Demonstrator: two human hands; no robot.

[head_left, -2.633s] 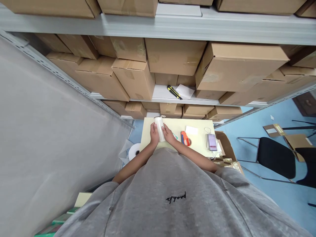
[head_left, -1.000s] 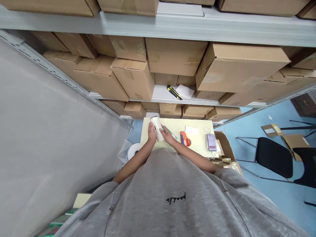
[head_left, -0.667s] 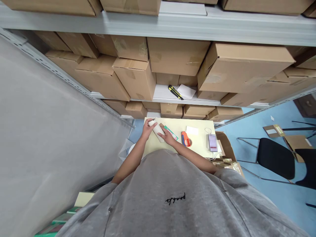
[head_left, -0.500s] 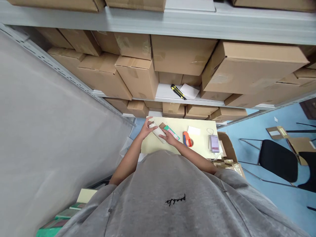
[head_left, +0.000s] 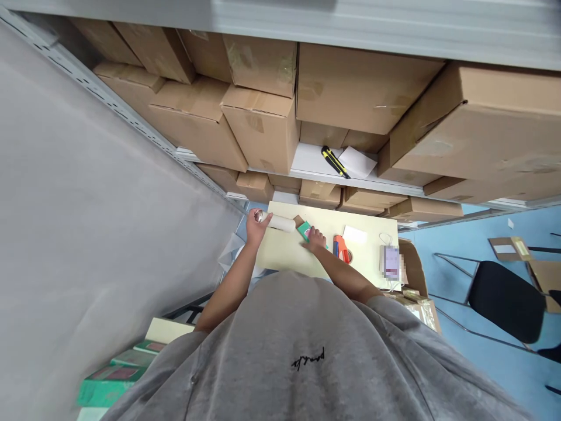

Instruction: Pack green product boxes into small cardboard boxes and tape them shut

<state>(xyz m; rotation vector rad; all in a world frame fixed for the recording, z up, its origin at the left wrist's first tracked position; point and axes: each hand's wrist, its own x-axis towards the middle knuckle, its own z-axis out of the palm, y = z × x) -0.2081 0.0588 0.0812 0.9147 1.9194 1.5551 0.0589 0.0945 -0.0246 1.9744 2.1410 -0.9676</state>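
The left hand [head_left: 256, 227] curls around a white roll [head_left: 280, 223]; the right hand [head_left: 315, 239] seemingly presses a green box [head_left: 307, 231].

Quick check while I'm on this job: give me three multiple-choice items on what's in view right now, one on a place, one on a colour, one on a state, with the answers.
1. Where is the utility knife?
A) on the table
B) on the shelf
C) on the chair

2. What colour is the box under the right hand?
A) black
B) green
C) white

3. What is the left hand doing?
A) gripping a white cylinder
B) lying open on the table
C) holding the utility knife

1: B, it lies on the shelf beside a white paper.
2: B, green shows beside the fingers.
3: A, the fingers close around the cylinder's end.
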